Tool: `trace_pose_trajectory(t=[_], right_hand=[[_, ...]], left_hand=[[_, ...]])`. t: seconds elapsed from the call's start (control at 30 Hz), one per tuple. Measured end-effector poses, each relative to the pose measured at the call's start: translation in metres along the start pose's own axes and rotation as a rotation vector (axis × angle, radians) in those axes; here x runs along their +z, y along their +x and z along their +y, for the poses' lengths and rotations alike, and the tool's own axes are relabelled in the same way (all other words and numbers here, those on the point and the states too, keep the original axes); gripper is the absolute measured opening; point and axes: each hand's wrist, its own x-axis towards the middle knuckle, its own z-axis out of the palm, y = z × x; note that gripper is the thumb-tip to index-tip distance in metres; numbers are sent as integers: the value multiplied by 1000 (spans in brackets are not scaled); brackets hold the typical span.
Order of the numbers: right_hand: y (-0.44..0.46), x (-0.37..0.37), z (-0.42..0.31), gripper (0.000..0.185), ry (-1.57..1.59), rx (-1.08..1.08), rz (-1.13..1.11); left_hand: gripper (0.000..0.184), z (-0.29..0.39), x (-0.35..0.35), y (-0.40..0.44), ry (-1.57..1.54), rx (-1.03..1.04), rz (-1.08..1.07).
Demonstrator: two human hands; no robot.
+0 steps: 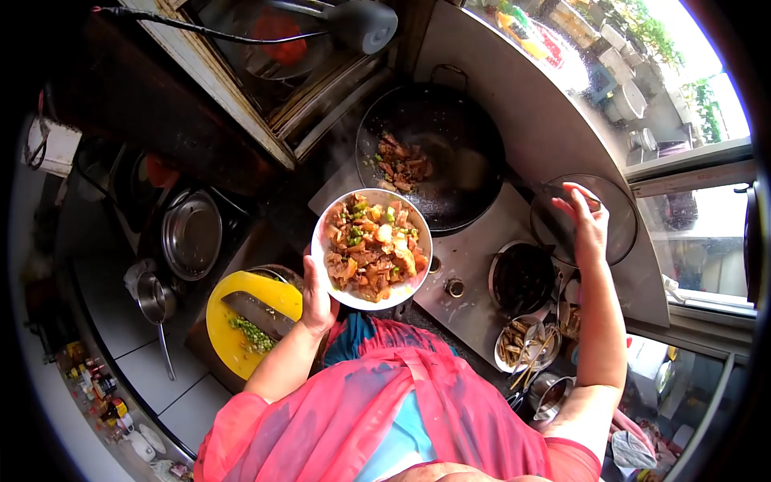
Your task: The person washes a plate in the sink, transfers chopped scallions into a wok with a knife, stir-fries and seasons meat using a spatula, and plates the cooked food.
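Note:
My left hand (318,294) grips the side of a white bowl (323,277) from the left, with the thumb near its rim. Browned, sliced meat with chopped green pieces (376,249) fills it. The bowl is held up in front of my body, just before a black wok (462,173). More of the browned meat (401,163) lies in the wok's left part. My right hand (589,221) is raised at the right, fingers partly curled and apart, in front of a glass lid (622,241). Whether it touches the lid I cannot tell.
At left, a knife (261,316) and chopped greens (253,336) lie on a yellow cutting board (225,309). A dark pan (520,279) and a bowl of brown pieces (514,345) stand at right. A black utensil (365,24) hangs overhead; a window (695,217) borders the right.

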Motion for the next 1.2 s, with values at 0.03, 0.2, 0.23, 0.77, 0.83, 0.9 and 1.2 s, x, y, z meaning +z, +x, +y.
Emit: trace_pose_trajectory(t=[0.03,0.2,0.23,0.77,0.83,0.9,1.2], right_hand=[[2,-13,4,24,26,59,-17],[-21,20,97,27,434,315,127],[-28,41,123,27,563,327,136],[-45,49,69,28,807,137,193],[-61,31,39,27,759,99,193],[-78,16,14,26,719,78,174],[-139,14,-36,20,463,-61,107]], left_hand=[[61,0,-2,0,20,-10,8],[61,-2,-9,-3,45,-10,44],[60,-1,-6,-2,52,-3,55],[49,-27,10,49,69,50,80],[50,-39,12,66,33,39,59],[50,-44,23,82,44,32,52],[51,-42,71,106,32,108,-5]])
